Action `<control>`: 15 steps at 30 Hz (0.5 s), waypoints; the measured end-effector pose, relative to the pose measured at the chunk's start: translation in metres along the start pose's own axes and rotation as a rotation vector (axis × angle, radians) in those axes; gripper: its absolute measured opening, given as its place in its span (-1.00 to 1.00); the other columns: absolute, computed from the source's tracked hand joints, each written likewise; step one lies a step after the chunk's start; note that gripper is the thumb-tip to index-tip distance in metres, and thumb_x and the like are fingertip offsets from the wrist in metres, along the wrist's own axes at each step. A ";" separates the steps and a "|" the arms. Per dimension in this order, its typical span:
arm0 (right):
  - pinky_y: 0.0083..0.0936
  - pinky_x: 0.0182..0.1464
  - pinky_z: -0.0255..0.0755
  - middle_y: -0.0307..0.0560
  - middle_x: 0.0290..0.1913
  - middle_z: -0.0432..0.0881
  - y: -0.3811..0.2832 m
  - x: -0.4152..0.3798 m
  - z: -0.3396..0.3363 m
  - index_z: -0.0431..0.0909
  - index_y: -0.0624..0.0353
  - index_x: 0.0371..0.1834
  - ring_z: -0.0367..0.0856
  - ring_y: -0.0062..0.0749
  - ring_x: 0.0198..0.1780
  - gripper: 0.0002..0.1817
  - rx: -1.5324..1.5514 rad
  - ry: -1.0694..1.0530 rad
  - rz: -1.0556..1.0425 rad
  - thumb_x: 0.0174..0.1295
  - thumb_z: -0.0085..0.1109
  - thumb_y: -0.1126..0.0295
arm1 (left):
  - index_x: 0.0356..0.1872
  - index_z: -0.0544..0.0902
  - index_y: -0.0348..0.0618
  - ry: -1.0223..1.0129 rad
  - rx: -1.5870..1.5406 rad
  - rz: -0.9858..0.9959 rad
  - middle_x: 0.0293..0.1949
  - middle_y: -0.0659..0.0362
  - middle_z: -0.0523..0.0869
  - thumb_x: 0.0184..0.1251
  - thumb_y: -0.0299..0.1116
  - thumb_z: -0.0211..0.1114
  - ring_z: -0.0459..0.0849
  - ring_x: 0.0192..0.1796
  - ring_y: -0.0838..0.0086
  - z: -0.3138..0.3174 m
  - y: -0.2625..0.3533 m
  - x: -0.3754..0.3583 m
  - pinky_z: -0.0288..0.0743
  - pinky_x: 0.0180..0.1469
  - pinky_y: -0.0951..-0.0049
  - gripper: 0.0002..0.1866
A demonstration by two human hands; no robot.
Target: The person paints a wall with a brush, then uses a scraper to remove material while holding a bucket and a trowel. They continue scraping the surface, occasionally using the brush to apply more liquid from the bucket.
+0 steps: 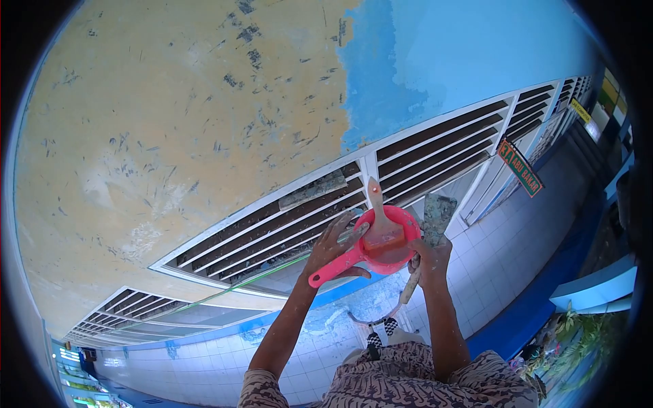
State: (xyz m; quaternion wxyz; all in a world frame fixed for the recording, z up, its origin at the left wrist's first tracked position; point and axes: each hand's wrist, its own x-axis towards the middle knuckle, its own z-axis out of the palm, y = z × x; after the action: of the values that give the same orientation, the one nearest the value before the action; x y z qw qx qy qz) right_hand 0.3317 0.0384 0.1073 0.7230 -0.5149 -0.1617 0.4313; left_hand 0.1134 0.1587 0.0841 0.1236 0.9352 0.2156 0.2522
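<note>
Head view: tan wall (183,88), scuffed and patchy, part blue; slatted window (439,144) beneath, pale tiles (486,275) below. Left hand (331,246) cups red dipper (333,269) in front of window; right hand (431,261) grips its rim plus handle of crusted scraper (435,221). Brush (381,211) leans inside, bristle end down, handle up. Likely risks: shared right grip slips, dropping scraper; tilted dipper spills liquid; top-heavy brush tips out.
</note>
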 end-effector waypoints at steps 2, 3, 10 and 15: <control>-0.52 -0.77 0.29 -0.19 -0.65 0.47 0.007 0.002 -0.007 0.54 0.29 -0.30 0.36 -0.53 -0.81 -0.81 0.051 0.043 0.003 -0.02 0.27 0.61 | 0.51 0.32 0.21 0.096 0.079 0.002 0.50 -0.07 0.23 -0.21 0.32 0.56 0.28 0.51 -0.11 0.011 -0.024 0.000 0.32 0.44 -0.09 0.14; -0.51 -0.77 0.28 -0.20 -0.65 0.47 0.010 0.003 -0.010 0.52 0.29 -0.30 0.35 -0.52 -0.82 -0.81 0.062 0.076 -0.014 -0.01 0.27 0.61 | 0.39 0.48 0.09 0.071 0.206 -0.086 0.42 -0.02 0.36 0.00 0.16 0.55 0.35 0.48 -0.01 0.010 -0.029 0.000 0.40 0.41 0.00 -0.12; -0.55 -0.74 0.25 -0.25 -0.67 0.43 0.032 0.003 -0.011 0.49 0.24 -0.31 0.28 -0.59 -0.81 -0.81 0.134 0.288 -0.122 -0.01 0.26 0.58 | 0.03 0.69 -0.09 0.303 0.407 -0.264 0.00 0.12 0.64 0.18 -0.15 0.50 0.65 0.08 0.14 0.016 -0.074 0.004 0.67 -0.03 0.14 -0.57; -0.55 -0.73 0.26 -0.25 -0.64 0.42 0.034 -0.001 0.000 0.42 0.18 -0.38 0.29 -0.59 -0.79 -0.80 0.187 0.360 -0.140 -0.01 0.27 0.60 | 0.23 0.54 -0.06 0.280 0.333 -0.596 -0.12 0.04 0.71 0.25 -0.16 0.42 0.74 -0.13 0.07 0.015 -0.078 0.005 0.68 -0.17 0.08 -0.46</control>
State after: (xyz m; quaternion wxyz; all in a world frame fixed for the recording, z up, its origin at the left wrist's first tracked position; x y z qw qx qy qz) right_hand 0.3154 0.0406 0.0772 0.8132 -0.5017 -0.0245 0.2941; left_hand 0.0992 0.2275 0.0471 0.0071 0.7952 0.5314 0.2920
